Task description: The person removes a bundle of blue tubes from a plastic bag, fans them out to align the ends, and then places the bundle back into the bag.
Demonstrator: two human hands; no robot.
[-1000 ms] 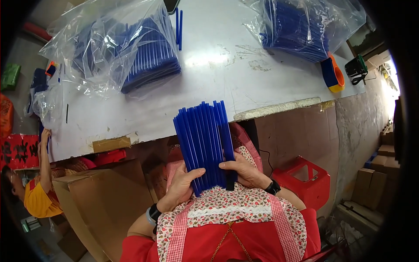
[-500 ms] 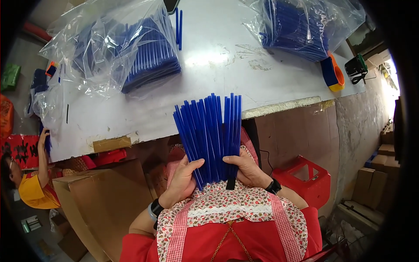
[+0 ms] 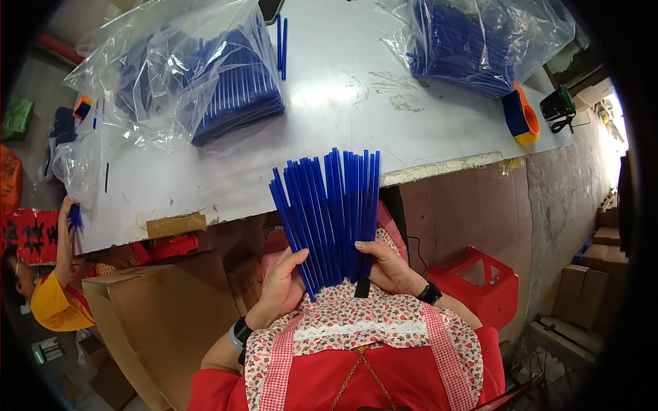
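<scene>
A fan of several long blue sticks (image 3: 327, 212) stands upright in front of my apron. My left hand (image 3: 282, 284) grips the lower left side of the fan, fingers curled against the sticks. On the lower right side, my right hand (image 3: 388, 264) holds the same bundle, thumb pressing the sticks near their bottom ends. The sticks spread apart toward their tops, which reach the edge of the white table (image 3: 322, 130).
Two clear plastic bags of blue sticks lie on the table, one at the left (image 3: 205, 89) and one at the far right (image 3: 473, 41). Two loose sticks (image 3: 281, 38), an orange-blue tape roll (image 3: 522, 116), a cardboard box (image 3: 151, 308), a red stool (image 3: 480, 281) and another person at left (image 3: 55, 288).
The bundle has gone from a tight stack to a wide fan, with the tops spreading right. Both hands stayed at its base.
</scene>
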